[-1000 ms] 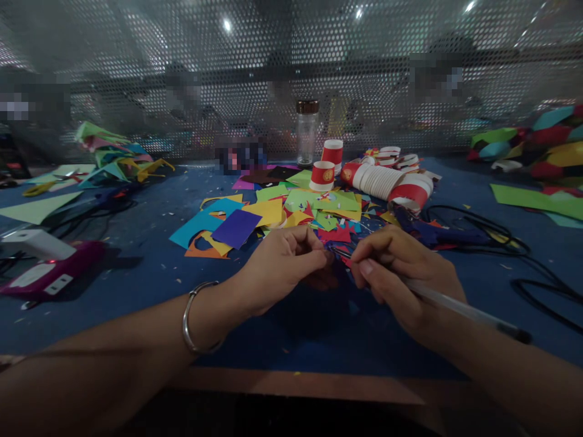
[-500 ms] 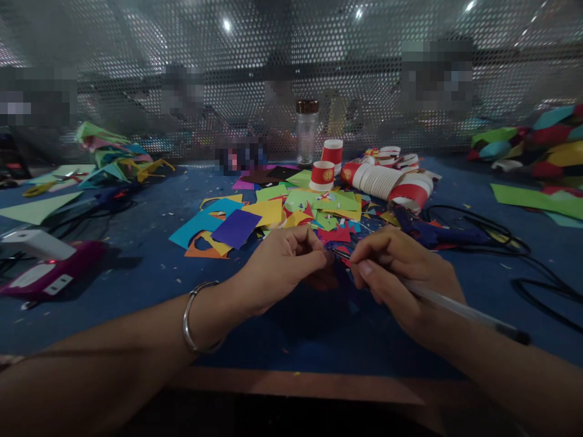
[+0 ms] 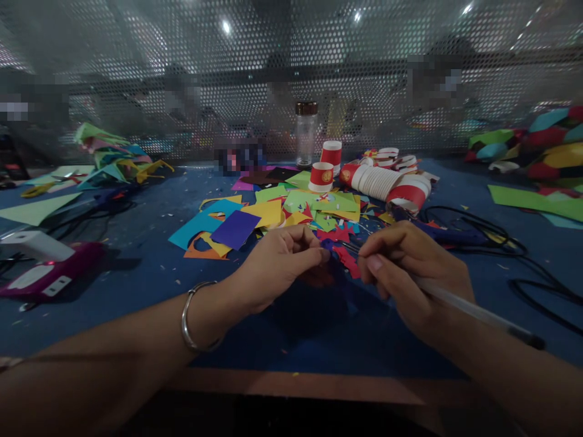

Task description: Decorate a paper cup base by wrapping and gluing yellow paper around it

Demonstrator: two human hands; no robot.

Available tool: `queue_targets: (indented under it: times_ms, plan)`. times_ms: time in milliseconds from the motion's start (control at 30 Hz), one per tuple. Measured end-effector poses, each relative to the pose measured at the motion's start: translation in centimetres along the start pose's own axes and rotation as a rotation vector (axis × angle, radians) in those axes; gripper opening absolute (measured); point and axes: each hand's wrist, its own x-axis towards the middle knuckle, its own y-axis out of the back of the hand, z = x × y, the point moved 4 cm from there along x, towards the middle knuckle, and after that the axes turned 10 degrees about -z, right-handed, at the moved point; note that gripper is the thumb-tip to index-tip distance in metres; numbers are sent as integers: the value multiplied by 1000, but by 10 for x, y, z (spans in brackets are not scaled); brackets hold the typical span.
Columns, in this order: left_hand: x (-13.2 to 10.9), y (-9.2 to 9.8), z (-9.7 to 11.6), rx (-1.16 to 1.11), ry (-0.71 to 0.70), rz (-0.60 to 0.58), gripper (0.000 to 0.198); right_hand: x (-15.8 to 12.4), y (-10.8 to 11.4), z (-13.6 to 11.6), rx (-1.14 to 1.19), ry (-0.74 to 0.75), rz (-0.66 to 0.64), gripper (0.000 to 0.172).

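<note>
A clear-barrelled pen (image 3: 473, 311), pointed toward ten o'clock, is gripped by the curled right hand (image 3: 412, 270). A purple scrap (image 3: 330, 244) is pinched by the left hand (image 3: 280, 267).

- Paper (image 3: 266, 213) mid tbl (image 3: 141, 261), beyond L hand (image 3: 277, 270) + R hand (image 3: 416, 270)
- Upright cups (image 3: 321, 177) behind paper; jar (image 3: 306, 139) behind cups, to L
- Cup stack (image 3: 376, 181) on side, R of cups
- Power strip (image 3: 82, 261) far L
- Pen-like tool (image 3: 473, 311) in R hand

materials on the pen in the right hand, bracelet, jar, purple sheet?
Pen: likely plastic; smooth, translucent barrel.
Bracelet: probably polished metal; silvery with bright highlights.
Jar: glass or clear plastic, can't tell; background shows through.
Purple sheet: looks like matte paper or card; flat, crisp edges.
</note>
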Motion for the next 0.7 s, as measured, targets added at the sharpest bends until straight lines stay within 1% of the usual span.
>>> queue_targets:
  times_ms: [167,300,433,500,567,600,633,700]
  plan:
    - [1,3,3,14,-27,8,19,4,2,0,-80,47,2,9]
    - [1,8,5,25,-50,19,21,10,3,2,-172,-6,-36,6]
    - [2,14,6,51,-93,46,24,17,1,7,-268,-67,-136,7]
    - [3,17,7,59,-113,55,24,20,-1,10,-324,-44,-204,10]
    - [5,20,8,68,-131,71,23,21,-3,15,-386,18,-259,14]
    - [5,22,8,71,-138,81,22,22,-2,19,-417,42,-245,16]
    - [6,23,8,73,-146,91,22,21,-4,24,-444,48,-312,20]
    - [7,26,9,78,-156,107,21,21,-4,34,-488,83,-357,25]
